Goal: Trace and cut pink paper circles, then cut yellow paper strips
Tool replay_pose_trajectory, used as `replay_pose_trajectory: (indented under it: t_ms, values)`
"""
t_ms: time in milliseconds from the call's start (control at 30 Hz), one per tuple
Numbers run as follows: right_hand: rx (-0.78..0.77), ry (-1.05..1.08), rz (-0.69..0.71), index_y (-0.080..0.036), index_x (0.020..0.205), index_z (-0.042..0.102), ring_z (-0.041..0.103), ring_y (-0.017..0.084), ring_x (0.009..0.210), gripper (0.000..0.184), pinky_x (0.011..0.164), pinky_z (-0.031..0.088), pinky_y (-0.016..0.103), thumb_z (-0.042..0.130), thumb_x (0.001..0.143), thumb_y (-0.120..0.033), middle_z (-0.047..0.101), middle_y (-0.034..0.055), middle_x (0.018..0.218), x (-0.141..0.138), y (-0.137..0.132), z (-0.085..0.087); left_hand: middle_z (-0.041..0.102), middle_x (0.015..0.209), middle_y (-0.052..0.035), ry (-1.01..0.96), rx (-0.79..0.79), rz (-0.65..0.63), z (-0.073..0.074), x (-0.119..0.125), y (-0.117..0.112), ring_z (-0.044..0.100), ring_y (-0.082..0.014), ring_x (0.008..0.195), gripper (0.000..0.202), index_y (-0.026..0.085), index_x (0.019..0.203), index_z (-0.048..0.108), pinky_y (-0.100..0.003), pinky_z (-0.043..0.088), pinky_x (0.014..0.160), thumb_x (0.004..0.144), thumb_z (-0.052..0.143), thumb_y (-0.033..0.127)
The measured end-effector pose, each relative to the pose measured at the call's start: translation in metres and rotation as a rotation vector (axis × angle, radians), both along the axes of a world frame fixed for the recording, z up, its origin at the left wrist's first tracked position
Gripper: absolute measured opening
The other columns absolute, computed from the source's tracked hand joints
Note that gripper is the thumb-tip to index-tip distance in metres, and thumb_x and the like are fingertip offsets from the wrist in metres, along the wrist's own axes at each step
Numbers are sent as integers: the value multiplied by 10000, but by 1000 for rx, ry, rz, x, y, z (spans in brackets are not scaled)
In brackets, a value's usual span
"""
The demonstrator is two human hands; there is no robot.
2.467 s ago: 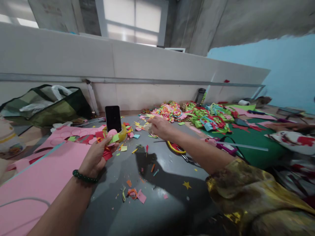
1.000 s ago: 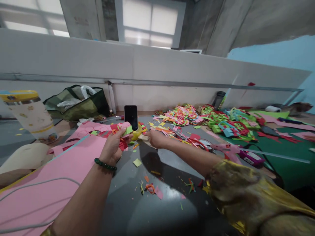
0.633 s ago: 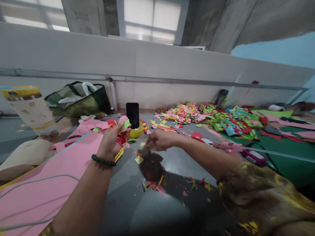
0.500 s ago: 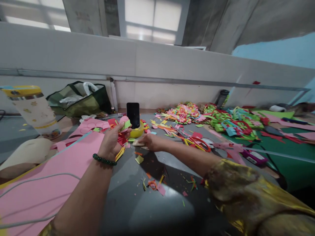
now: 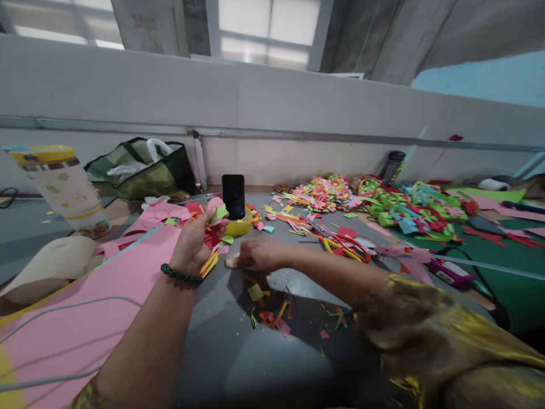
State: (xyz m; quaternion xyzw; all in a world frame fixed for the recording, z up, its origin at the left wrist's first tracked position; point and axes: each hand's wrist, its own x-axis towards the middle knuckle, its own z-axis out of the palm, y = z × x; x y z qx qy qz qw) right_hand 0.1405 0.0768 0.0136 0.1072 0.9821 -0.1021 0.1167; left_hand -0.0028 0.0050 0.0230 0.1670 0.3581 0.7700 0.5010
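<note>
My left hand [image 5: 196, 241], with a dark green bead bracelet, is closed on several colored paper pieces. Among them a pink rounded piece [image 5: 215, 203] and a light green piece [image 5: 220, 213] stick out at the fingertips. To its right, my right hand [image 5: 263, 255] is curled low over the grey table [image 5: 230, 346]. It grips a small flat beige piece [image 5: 232, 261], whose kind I cannot make out, against the tabletop. Just on the near side of this hand lie paper scraps [image 5: 268, 319] and a yellow-green square [image 5: 255, 292].
A phone [image 5: 233, 196] leans upright behind a yellow tape roll [image 5: 239, 226]. Red-handled scissors [image 5: 351, 249], a pink glue gun [image 5: 404, 255] and heaped paper shapes [image 5: 323, 192] lie right. Pink sheets [image 5: 106, 295], a tumbler [image 5: 63, 190] and a bag [image 5: 140, 170] stand left.
My right hand has moved toward me across the table with the beige piece. The yellow-green square and orange strips have shifted nearer. My left hand has kept its hold, nearly still.
</note>
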Motion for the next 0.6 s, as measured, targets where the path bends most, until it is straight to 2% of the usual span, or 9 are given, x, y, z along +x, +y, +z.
replay_pose_trajectory:
  t_ms: [100, 133, 200, 300, 367, 467, 600]
  values:
    - [-137, -149, 73, -241, 832, 765, 604, 101, 640, 433, 551, 395, 166, 533, 605, 45, 724, -36, 781, 28, 5, 17, 639, 612, -46, 4, 4, 0, 2, -1, -1, 590, -81, 460, 137, 82, 768, 583, -147, 491, 429, 868, 490, 70]
    - [-163, -145, 58, -243, 840, 766, 607, 101, 636, 470, 547, 399, 165, 511, 587, 60, 725, -39, 785, 34, 7, 20, 644, 620, -50, 8, 2, -1, 2, 0, -2, 590, -81, 458, 134, 82, 773, 585, -147, 489, 426, 868, 490, 69]
    - [-159, -50, -25, -200, 955, 748, 623, 135, 699, 511, 588, 428, 192, 475, 606, 55, 727, 10, 877, 37, 13, 18, 654, 638, -61, 19, -11, -4, 2, 1, -2, 590, -83, 458, 130, 78, 789, 591, -148, 488, 423, 867, 488, 69]
    - [-98, 143, -139, -109, 1159, 647, 603, 209, 939, 534, 784, 446, 271, 466, 678, 37, 670, 113, 1099, 25, 19, -3, 655, 630, -55, 35, -47, 8, 0, 4, -2, 586, -78, 448, 134, 85, 793, 590, -147, 497, 433, 868, 481, 65]
    - [-99, 215, -162, -89, 1169, 633, 561, 217, 1051, 513, 898, 405, 298, 467, 705, 53, 636, 135, 1165, 20, 18, -22, 649, 618, -47, 46, -78, 18, -2, 5, -1, 581, -74, 439, 140, 90, 791, 585, -143, 498, 437, 871, 473, 63]
    - [-144, 270, -134, -125, 1144, 653, 523, 183, 1130, 486, 977, 352, 295, 438, 755, 72, 603, 112, 1232, 28, 6, -43, 648, 629, -47, 60, -110, 5, -4, 5, 0, 582, -67, 446, 153, 93, 789, 579, -131, 494, 446, 880, 459, 65]
    - [-270, 352, 5, -177, 1056, 702, 544, 162, 1101, 375, 982, 342, 302, 478, 812, -1, 633, 77, 1196, 60, -20, -55, 646, 646, -41, 78, -110, -20, -5, 6, 0, 587, -65, 470, 155, 101, 788, 574, -127, 494, 464, 886, 458, 69]
